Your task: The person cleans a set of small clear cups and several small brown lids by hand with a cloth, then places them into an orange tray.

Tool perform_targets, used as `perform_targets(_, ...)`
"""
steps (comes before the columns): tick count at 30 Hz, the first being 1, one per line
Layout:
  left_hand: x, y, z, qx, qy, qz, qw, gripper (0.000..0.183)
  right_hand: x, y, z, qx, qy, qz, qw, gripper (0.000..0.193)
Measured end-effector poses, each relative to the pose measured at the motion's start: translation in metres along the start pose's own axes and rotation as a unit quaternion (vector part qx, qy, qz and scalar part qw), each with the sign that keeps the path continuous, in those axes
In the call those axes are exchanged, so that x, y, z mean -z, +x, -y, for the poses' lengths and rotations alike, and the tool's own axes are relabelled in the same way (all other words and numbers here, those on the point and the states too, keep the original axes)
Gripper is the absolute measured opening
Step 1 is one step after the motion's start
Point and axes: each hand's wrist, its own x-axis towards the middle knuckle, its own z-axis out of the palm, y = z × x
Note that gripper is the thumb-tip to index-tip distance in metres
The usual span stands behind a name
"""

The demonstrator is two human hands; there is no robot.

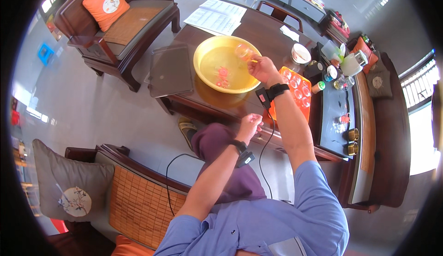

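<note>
While my left hand point(249, 126) hangs before the wooden table point(272, 39), its fingers loosely half-curled and seemingly holding nothing, my right hand point(264, 69) pinches a clear cup point(243, 52) between thumb and fingers over the right side of the yellow basin point(197, 62).

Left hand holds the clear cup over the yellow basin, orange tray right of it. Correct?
Wrong hand: the head view shows the right hand holding the clear cup over the yellow basin. The orange tray is right of it, as stated.
</note>
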Motion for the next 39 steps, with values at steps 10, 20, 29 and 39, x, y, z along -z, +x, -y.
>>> perform_targets(10, 0.002, -0.003, -0.005, 0.018, 0.009, -0.022, 1.000, 0.022, 0.025, -0.016, -0.015, -0.003, -0.076, -0.038, 0.996, 0.018)
perform_targets(20, 0.004, -0.003, -0.004, 0.010, 0.033, -0.023, 0.999, 0.023, 0.040, -0.048, -0.019, 0.075, -0.224, -0.075, 0.969, 0.025)
perform_targets(29, -0.001, -0.012, -0.012, 0.000, 0.036, -0.023, 0.999, 0.025, 0.056, -0.147, 0.004, 0.297, -0.574, -0.214, 0.732, 0.028)
perform_targets(39, -0.012, -0.015, -0.006, -0.005, 0.046, 0.006, 0.999, 0.027, 0.145, -0.200, -0.019, 0.292, -0.680, -0.229, 0.632, 0.018)
